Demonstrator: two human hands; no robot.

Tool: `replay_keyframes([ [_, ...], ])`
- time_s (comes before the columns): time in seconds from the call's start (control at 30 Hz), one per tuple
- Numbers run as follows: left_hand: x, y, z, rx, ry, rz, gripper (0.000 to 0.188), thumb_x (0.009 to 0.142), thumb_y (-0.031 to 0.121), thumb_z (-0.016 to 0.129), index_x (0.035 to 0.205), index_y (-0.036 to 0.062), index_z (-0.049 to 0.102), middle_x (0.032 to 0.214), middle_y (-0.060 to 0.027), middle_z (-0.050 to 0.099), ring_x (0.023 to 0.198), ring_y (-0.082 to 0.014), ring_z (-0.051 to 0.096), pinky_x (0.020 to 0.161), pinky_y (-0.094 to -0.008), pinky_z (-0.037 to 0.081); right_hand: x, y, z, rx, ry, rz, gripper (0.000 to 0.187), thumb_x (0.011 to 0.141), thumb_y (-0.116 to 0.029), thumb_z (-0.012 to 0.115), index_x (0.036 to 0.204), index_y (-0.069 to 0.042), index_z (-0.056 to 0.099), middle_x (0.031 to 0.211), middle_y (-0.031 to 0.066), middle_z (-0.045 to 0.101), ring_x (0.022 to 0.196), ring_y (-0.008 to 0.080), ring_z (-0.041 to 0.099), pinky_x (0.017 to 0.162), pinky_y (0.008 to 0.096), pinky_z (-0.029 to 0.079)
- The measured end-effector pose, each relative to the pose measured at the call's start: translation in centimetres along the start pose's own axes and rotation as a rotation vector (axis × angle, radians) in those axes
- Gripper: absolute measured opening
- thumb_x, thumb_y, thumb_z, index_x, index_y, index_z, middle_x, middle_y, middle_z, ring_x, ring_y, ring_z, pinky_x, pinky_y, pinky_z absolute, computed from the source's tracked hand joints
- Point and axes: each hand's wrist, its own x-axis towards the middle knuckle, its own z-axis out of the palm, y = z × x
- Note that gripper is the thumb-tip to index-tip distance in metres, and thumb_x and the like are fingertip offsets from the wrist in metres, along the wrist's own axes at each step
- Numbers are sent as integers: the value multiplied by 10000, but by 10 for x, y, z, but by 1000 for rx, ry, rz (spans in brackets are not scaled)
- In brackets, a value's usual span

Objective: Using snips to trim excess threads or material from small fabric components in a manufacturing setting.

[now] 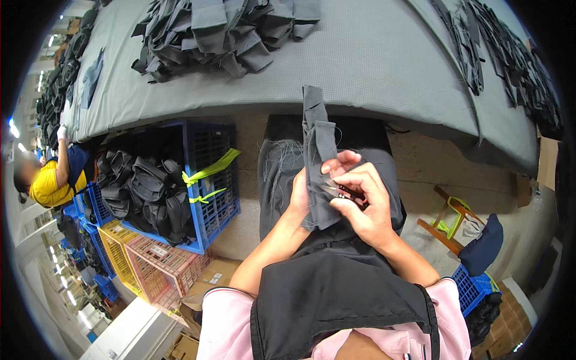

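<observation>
The cloth (318, 144), a dark grey folded strip, stands lengthwise over the person's lap, just short of the counter (384, 78). The left hand (300, 195) grasps it from the left side and behind, with fingertips showing past its right edge. The right hand (371, 195) is closed around small snips (348, 192), whose metal tips lie against or just over the lower half of the strip; whether the blades are parted cannot be told.

The step looks like snipping stray threads. To do it well, the left grip should draw the strip flat between thumb and fingers, so that each thread stands away from the weave and no fold slips between the blades. The tips belong nearly parallel to the surface, cutting close to the root without nicking the seam. The left fingertips sit very near the blades, so bending them back behind the edge before each cut seems wise. Short, light squeezes from the right grip should serve better than long bites.

A fine thread loops off the right edge near the upper part, and more fray hangs at the bottom end; both deserve a look. Loose threads (282, 159) lie on the dark apron (324, 282), where they could cling to the cloth, so brushing them aside would help.
</observation>
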Motion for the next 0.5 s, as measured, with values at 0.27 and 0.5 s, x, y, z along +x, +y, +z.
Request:
replay_keyframes([
  [0.27, -12, 8, 36, 539, 78, 234, 454, 983, 345, 345, 1259, -12, 397, 1281, -206, 472, 1167, -290, 502, 978, -384, 421, 8, 3, -8, 619, -25, 370, 170, 808, 47, 603, 960, 3, 543, 960, 38, 587, 894, 98, 584, 797, 243, 480],
  [0.5, -9, 18, 42, 622, -91, 139, 510, 964, 323, 399, 1318, -41, 340, 1287, -236, 470, 1184, -308, 488, 1006, -402, 388, 2, 11, -11, 621, -132, 469, 190, 810, -33, 654, 983, -10, 581, 956, 12, 603, 915, 80, 552, 845, 255, 442],
])
